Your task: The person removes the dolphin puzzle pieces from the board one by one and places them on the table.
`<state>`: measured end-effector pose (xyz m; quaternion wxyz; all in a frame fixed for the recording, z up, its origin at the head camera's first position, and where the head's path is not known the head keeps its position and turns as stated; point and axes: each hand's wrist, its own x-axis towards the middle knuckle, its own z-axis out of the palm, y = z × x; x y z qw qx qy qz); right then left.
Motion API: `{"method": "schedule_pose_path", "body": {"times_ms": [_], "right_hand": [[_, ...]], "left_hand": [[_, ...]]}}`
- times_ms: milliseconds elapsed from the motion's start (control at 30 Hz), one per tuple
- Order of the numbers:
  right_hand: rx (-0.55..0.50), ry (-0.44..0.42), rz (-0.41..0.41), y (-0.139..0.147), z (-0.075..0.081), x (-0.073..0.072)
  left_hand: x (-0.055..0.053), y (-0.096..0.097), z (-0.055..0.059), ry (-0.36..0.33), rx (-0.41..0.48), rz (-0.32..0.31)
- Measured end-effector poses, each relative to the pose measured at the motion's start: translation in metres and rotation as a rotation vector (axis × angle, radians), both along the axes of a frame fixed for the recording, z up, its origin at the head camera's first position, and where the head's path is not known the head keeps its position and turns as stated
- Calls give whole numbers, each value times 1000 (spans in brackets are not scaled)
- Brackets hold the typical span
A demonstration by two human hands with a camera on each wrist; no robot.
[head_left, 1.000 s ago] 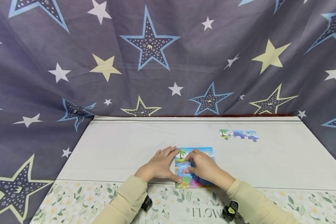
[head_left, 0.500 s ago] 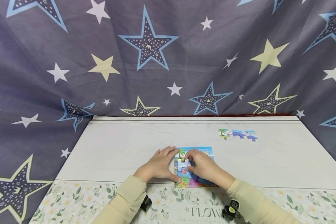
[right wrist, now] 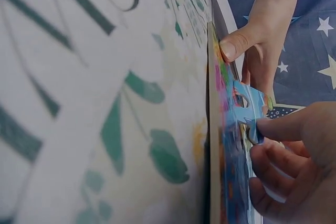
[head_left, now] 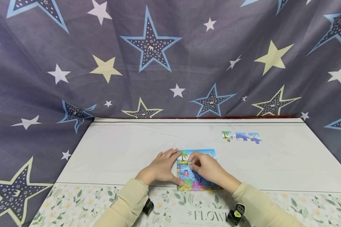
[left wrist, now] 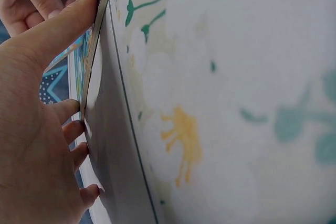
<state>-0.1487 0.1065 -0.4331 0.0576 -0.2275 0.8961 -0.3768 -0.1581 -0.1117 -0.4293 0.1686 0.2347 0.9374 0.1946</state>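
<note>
A brightly coloured jigsaw puzzle board point(head_left: 200, 187) with an ocean scene lies flat near the middle of the table. Along its left edge my left hand point(head_left: 162, 167) is spread, thumb on the lower-left corner and fingertips by the upper-left corner. My right hand point(head_left: 208, 167) is over the board, thumb and fingers pinching a blue puzzle piece point(right wrist: 251, 103). In the right wrist view that piece stands tilted against the board's face, a rounded notch in its side. In the left wrist view my left thumb point(left wrist: 65, 24) presses the board's edge point(left wrist: 94, 51).
Beyond the board, to the right, lie a palm-tree piece point(head_left: 226, 135) and two purple-and-blue pieces point(head_left: 241, 136), in a row on the white tabletop point(head_left: 125, 151). A floral mat point(head_left: 82, 201) covers the front. A star-patterned curtain point(head_left: 164, 78) hangs behind.
The puzzle piece in my right hand lay flatter over the board's left part half a second ago; now it is tipped. My right hand has shifted slightly right. My left hand stays put.
</note>
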Motion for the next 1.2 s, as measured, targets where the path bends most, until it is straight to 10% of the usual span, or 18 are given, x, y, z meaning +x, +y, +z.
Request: {"method": "schedule_pose_path", "body": {"times_ms": [1200], "right_hand": [[-60, 27, -95, 43, 0, 0]], "left_hand": [[-3, -1, -9, 4, -7, 1]]}}
